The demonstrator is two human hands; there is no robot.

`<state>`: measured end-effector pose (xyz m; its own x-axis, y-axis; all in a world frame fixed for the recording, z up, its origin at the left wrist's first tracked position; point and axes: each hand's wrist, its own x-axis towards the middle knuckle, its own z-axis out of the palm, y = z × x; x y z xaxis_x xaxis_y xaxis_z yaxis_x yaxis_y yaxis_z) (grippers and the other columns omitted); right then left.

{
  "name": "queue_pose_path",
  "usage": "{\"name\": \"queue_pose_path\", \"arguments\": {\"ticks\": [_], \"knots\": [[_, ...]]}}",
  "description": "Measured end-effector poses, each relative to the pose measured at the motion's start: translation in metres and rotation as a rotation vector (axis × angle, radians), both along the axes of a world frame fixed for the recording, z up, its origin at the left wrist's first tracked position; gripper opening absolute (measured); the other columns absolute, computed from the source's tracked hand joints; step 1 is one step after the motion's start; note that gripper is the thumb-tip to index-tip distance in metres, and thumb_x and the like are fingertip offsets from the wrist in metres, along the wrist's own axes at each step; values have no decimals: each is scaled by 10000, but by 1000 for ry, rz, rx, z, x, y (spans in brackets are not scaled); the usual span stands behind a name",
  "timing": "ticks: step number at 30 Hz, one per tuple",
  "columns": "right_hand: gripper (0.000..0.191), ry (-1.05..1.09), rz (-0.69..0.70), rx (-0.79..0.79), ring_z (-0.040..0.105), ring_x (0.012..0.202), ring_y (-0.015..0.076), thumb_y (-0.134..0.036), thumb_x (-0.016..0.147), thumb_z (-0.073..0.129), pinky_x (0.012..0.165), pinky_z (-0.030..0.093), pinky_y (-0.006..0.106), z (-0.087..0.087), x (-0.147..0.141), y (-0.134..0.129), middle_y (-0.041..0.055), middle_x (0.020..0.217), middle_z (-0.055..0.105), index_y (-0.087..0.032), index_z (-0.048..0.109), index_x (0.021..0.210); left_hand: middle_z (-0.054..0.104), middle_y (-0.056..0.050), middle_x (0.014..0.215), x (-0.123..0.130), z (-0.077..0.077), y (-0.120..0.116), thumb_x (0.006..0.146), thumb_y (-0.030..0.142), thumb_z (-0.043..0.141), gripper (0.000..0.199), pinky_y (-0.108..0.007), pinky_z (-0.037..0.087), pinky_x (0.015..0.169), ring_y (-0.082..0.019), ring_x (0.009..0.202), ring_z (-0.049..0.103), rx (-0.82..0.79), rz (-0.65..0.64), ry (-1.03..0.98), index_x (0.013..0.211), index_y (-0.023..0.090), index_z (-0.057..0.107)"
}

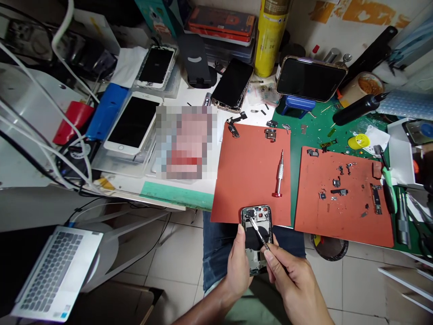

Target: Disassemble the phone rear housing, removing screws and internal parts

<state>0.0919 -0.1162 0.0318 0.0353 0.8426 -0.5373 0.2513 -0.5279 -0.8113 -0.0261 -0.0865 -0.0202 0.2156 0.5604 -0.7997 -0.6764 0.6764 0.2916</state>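
Note:
My left hand (237,262) grips an opened phone housing (248,239) by its side, above my lap at the front edge of the bench. The housing is tilted, its inside facing up, with small parts and camera holes near the top. In my right hand (290,273) is a slim metal pry tool (259,231), pinched between thumb and fingers. Its flat silver tip rests at or just over the upper left part of the housing. Beyond the housing, a silver screwdriver (280,174) with a red end lies on the left red mat (246,171).
Small phone parts lie on the right red mat (348,221) and around a metal bracket (270,134). A phone (311,79) leans on a blue stand. Other phones (131,122) sit at left. A yellow can (269,40) stands behind; a laptop (61,271) is lower left.

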Motion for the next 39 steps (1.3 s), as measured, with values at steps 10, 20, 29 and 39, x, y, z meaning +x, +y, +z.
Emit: {"name": "queue_pose_path", "arguments": {"ticks": [10,20,29,39], "knots": [[510,-68,117,16,487,592,121,-516,1132,429,592,363,245,-3,6,1,-30,653,544,-216,576,747,853,-179,1017,-1,-5,-4,788,798,793,753,-503,612,1045,-407,1138,782,16,-13,3,1054,96,850],[423,-139,288,-122,388,575,143,-508,1092,371,593,301,279,9,19,26,-52,627,476,-254,495,777,809,-170,1291,0,-13,-5,790,757,816,748,-530,530,1181,-415,1362,678,27,45,24,1211,140,828],[458,-110,248,-95,337,614,139,-511,1087,409,589,288,271,2,24,27,-58,637,422,-236,502,732,811,-149,1297,-1,-17,-6,856,676,807,631,-495,505,1213,-387,1410,649,16,84,78,1202,149,833],[411,-264,233,80,475,548,120,-382,1110,441,550,407,211,4,16,21,-42,646,613,-219,696,832,773,-174,1374,0,-13,-5,782,744,843,737,-539,500,1213,-418,1442,613,-6,64,-6,1205,141,829]]}}
